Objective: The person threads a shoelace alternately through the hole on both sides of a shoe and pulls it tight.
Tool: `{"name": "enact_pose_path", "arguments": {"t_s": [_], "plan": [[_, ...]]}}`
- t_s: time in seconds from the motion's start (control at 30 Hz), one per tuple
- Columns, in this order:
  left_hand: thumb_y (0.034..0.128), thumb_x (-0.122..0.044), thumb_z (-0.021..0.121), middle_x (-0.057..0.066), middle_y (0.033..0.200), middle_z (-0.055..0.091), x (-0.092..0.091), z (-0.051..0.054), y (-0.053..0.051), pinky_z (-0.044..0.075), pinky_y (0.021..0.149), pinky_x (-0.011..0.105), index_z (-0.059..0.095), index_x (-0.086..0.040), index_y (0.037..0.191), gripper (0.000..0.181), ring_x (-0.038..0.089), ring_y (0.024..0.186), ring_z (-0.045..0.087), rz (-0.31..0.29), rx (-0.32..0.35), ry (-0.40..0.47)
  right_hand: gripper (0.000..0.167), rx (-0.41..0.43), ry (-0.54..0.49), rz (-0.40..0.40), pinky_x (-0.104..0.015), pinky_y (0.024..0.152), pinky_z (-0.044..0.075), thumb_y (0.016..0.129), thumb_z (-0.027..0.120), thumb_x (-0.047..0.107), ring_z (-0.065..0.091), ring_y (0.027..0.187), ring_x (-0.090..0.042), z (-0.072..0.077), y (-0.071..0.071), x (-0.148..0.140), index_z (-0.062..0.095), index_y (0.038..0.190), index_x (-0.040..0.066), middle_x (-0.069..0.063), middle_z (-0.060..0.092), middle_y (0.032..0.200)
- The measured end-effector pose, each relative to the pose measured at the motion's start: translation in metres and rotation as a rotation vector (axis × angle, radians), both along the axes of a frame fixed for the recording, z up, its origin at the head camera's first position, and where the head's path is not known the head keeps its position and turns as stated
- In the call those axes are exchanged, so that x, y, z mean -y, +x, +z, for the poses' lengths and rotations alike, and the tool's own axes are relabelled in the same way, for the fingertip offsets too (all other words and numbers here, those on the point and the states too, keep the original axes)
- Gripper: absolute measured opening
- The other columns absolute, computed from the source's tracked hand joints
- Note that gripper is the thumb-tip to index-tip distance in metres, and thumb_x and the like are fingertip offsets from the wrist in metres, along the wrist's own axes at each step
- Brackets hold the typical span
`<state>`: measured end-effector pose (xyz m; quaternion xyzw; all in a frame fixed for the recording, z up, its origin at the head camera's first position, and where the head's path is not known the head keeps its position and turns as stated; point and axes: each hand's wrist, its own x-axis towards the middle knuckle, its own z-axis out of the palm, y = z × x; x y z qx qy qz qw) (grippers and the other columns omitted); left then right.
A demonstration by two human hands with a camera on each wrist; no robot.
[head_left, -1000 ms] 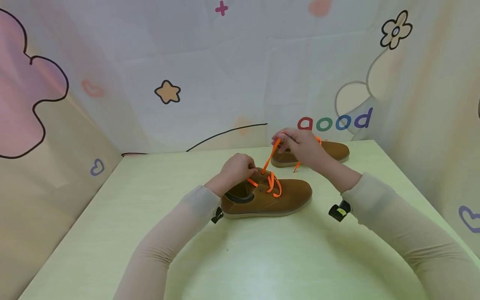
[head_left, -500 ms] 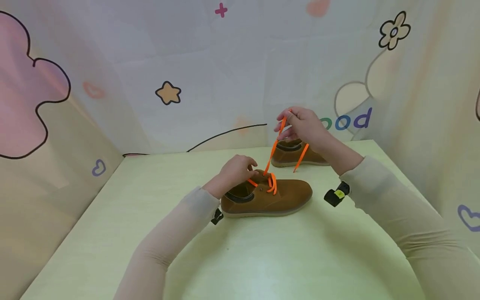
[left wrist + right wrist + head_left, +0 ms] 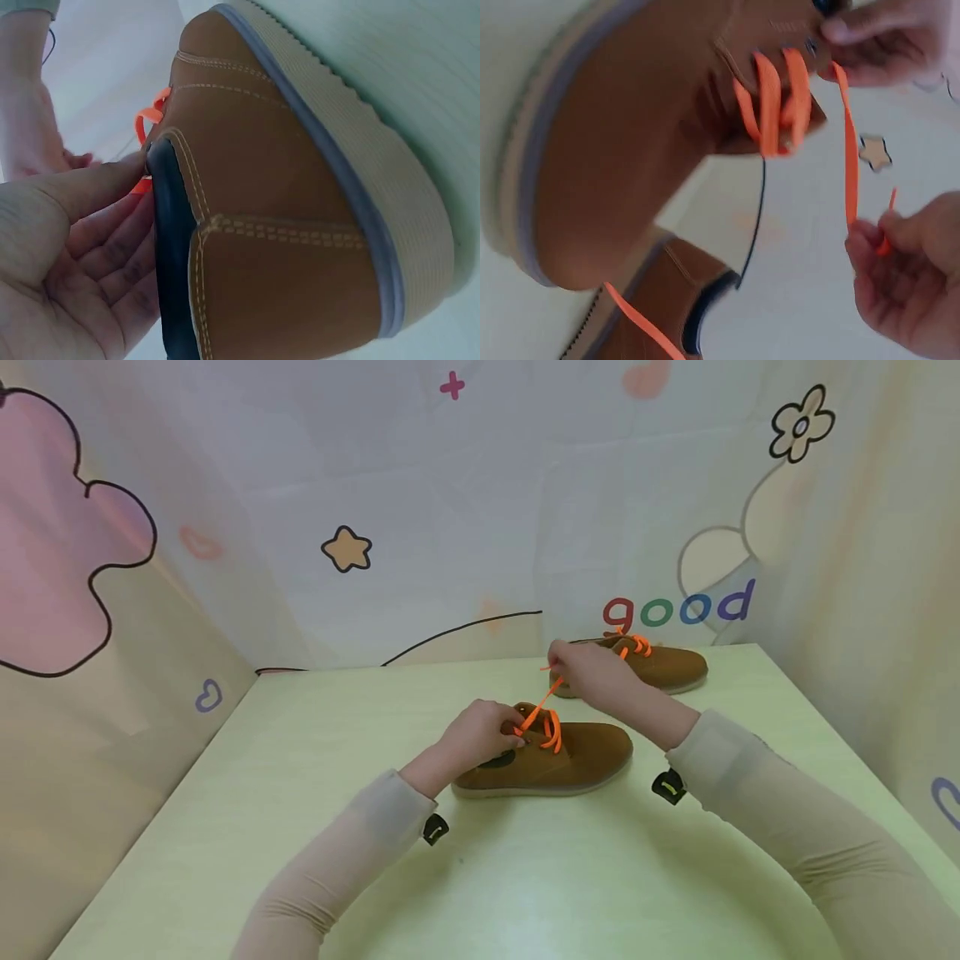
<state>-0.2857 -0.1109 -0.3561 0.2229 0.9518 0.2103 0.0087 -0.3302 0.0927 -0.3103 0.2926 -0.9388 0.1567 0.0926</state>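
Note:
A brown shoe with a pale sole stands on the table, toe to the right. Its orange shoelace stretches from the top eyelets to my right hand, which pinches it between thumb and fingers; a short free end sticks out past the grip in the right wrist view. At the shoe's opening, my left hand pinches the upper edge by the eyelets, thumb outside and fingers behind, as the left wrist view shows. Lace loops cross the tongue. Part of the opening lies hidden behind my left hand.
Behind, a second brown shoe with orange laces stands near the table's back edge, partly covered by my right hand. The pale green table meets a printed cloth backdrop at the back and sides.
My right hand first rose with the lace, pulling it upward, then came down again. My left hand has shifted slightly down onto the near eyelet edge. The lace now slants between both hands.

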Motion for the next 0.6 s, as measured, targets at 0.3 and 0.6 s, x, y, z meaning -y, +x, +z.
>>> {"name": "enact_pose_path", "arguments": {"t_s": [0.3,0.6], "plan": [[0.0935,-0.009,0.073,0.010,0.101,0.079,0.001,-0.007,0.002,0.058,0.084,0.032,0.078,-0.003,0.107,0.015,0.022,0.092,0.073,-0.018,-0.046,0.039,0.010,-0.129,0.046,0.022,-0.040,0.073,0.058,0.098,0.065,0.004,0.065,0.082,-0.029,0.003,-0.008,-0.006,0.072,0.105,0.001,-0.015,0.071,0.094],[0.0935,-0.003,0.072,0.013,0.099,0.079,-0.002,-0.009,0.005,0.060,0.087,0.035,0.078,0.000,0.099,0.009,0.024,0.091,0.073,-0.079,-0.119,0.061,0.007,-0.066,0.138,0.343,-0.025,0.069,0.049,0.091,0.074,0.007,0.056,0.077,-0.015,-0.039,0.005,0.010,0.080,0.090,0.011,-0.001,0.059,0.079]]}}
